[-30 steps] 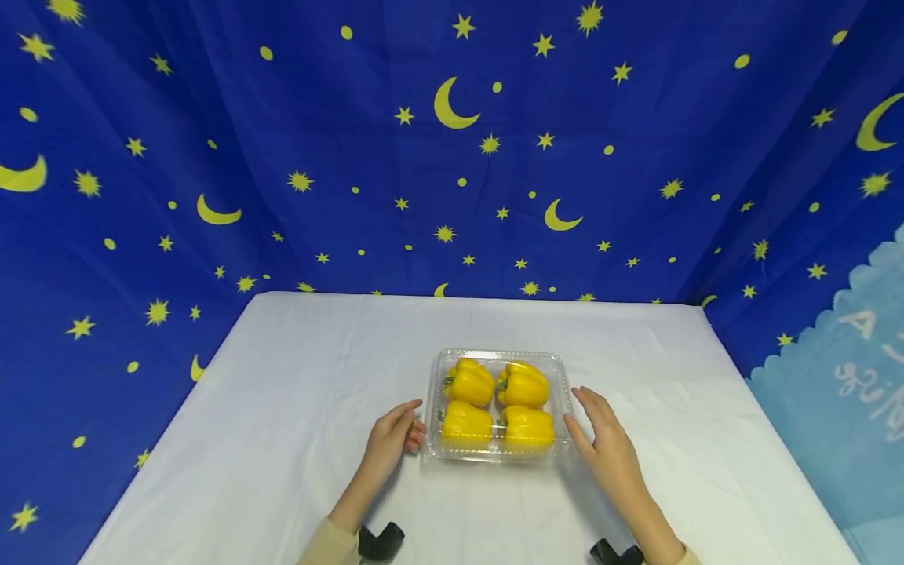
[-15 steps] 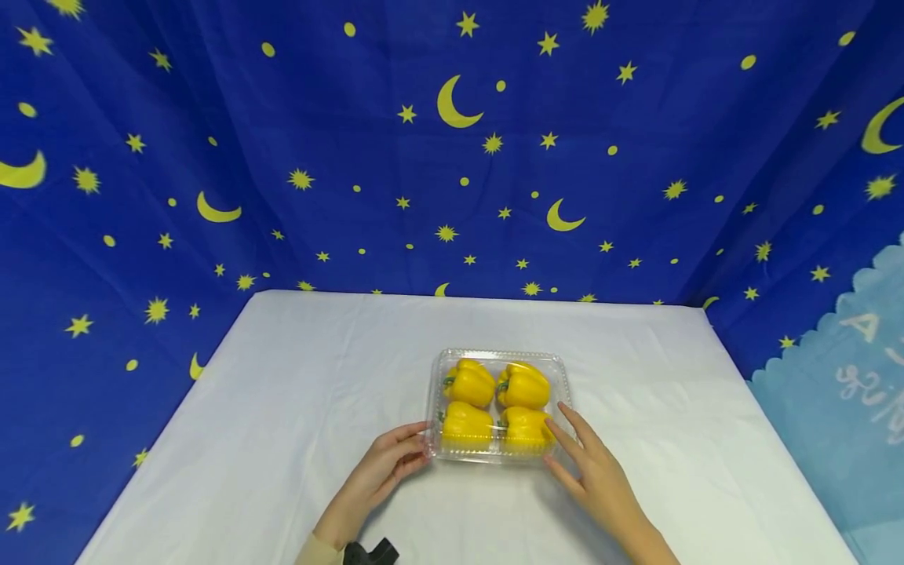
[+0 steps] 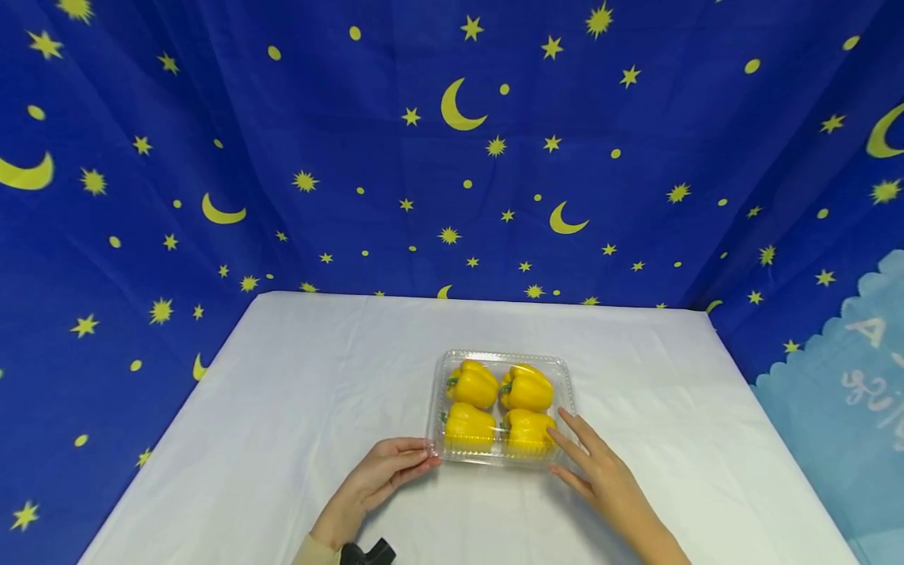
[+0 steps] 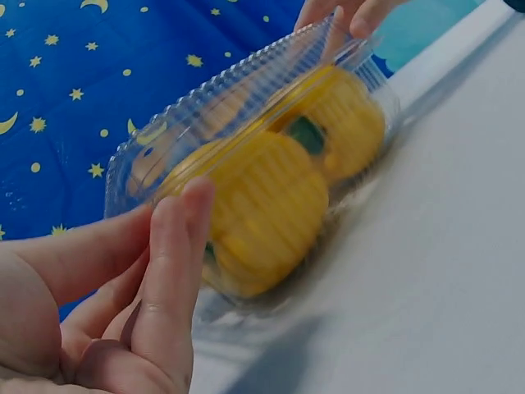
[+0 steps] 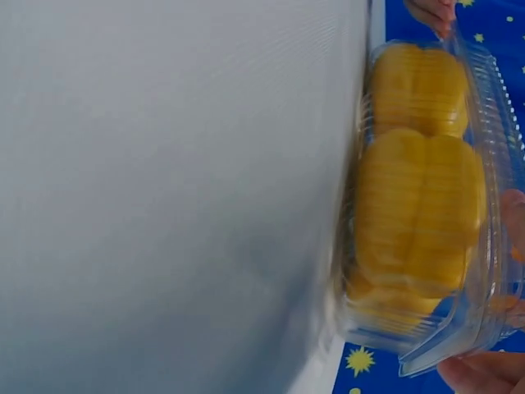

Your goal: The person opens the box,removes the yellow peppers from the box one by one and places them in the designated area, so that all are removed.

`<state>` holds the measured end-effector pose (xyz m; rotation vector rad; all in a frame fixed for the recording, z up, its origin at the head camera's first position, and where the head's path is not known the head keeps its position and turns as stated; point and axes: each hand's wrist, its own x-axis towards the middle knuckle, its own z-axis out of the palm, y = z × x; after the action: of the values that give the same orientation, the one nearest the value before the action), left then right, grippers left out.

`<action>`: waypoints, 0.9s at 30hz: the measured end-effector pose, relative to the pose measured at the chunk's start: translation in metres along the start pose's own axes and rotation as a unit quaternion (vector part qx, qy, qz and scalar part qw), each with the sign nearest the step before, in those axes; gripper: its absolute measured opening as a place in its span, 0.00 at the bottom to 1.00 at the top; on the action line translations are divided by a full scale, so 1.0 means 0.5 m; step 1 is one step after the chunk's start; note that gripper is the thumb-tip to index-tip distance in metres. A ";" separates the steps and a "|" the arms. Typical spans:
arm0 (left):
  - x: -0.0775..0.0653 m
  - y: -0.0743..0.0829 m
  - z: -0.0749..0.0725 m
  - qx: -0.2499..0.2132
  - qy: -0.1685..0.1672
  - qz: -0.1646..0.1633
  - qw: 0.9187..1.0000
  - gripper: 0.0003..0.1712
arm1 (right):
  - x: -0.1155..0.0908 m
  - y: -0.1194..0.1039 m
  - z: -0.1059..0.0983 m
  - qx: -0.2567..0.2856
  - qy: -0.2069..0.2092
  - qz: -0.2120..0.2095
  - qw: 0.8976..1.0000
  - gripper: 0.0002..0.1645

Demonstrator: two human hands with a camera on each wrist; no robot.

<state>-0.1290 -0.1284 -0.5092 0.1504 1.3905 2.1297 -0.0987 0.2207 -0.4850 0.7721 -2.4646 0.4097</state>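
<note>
Several yellow bell peppers (image 3: pixel 471 384) with green stems lie inside a clear plastic clamshell container (image 3: pixel 504 357) with a ridged rim. My left hand (image 3: pixel 384 475) pinches the container's near left corner between thumb and fingers, which the left wrist view shows up close. At the near right corner, my right hand (image 3: pixel 607 482) has its fingers spread, fingertips at the lid's edge. In the right wrist view, its fingers (image 5: pixel 484 373) stand by the container's rim, partly cut off by the frame.
The container rests on a table with a white cloth (image 3: pixel 339 377). Behind hangs a blue curtain (image 3: pixel 395 165) with yellow moons and stars. A light-blue panel (image 3: pixel 847 439) with white lettering is at the right. A black wrist mount (image 3: pixel 369 552) shows at the left arm.
From beside the container, my left hand has taken hold of its near left corner. My right hand has moved left onto the near right corner. The container has hardly moved.
</note>
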 end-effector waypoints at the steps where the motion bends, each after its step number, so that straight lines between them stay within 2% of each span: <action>1: 0.000 -0.001 -0.001 -0.009 -0.001 0.000 1.000 0.17 | -0.001 0.002 0.000 0.000 -0.002 -0.002 1.000 0.33; 5: 0.001 -0.004 0.000 -0.031 -0.004 0.004 1.000 0.13 | -0.005 0.007 -0.003 0.010 -0.008 -0.007 1.000 0.34; 8: 0.003 -0.003 0.008 -0.028 0.015 0.004 0.999 0.14 | -0.003 0.010 -0.005 0.025 -0.005 -0.009 1.000 0.38; 13: 0.006 -0.002 0.034 -0.009 0.098 0.005 0.995 0.19 | 0.000 0.015 -0.009 0.019 -0.012 -0.025 0.999 0.27; 18: 0.013 -0.008 0.063 0.026 0.180 0.021 0.983 0.18 | 0.002 0.017 -0.009 0.001 -0.022 -0.030 0.999 0.30; 22: 0.015 -0.012 0.078 0.036 0.218 0.032 0.975 0.16 | 0.006 0.019 -0.006 0.020 0.003 -0.024 1.000 0.25; 27: 0.014 -0.015 0.087 0.054 0.232 0.033 0.971 0.15 | 0.010 0.012 0.004 0.062 0.067 -0.008 0.996 0.25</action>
<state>-0.1146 -0.0875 -0.4976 -0.2813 1.7861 2.2344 -0.1068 0.2224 -0.4846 0.7885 -2.3245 0.5939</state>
